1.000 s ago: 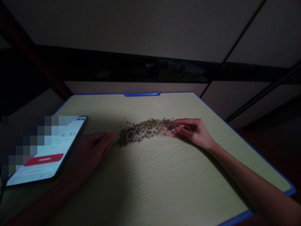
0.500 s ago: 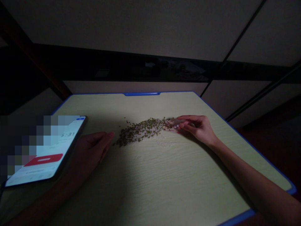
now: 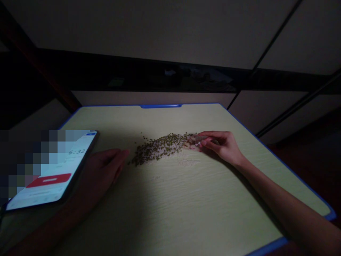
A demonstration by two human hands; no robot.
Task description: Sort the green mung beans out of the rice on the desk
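A long heap of small green beans mixed with pale grains (image 3: pixel 160 147) lies across the middle of a pale wood-grain table (image 3: pixel 186 206). My right hand (image 3: pixel 221 145) rests at the heap's right end, fingers curled and pressed together at the grains, fingertips touching them. My left hand (image 3: pixel 102 167) lies flat and open on the table, just left of the heap, holding nothing.
A lit phone (image 3: pixel 53 170) showing a timer and a red button stands at the left, in front of my left arm. The table has a blue rim (image 3: pixel 161 106). Dark floor and pale panels surround it. A few stray grains (image 3: pixel 188 162) lie below the heap.
My right hand has shifted slightly right along the heap's end and stays curled there. The phone timer has ticked on. My left hand has not moved.
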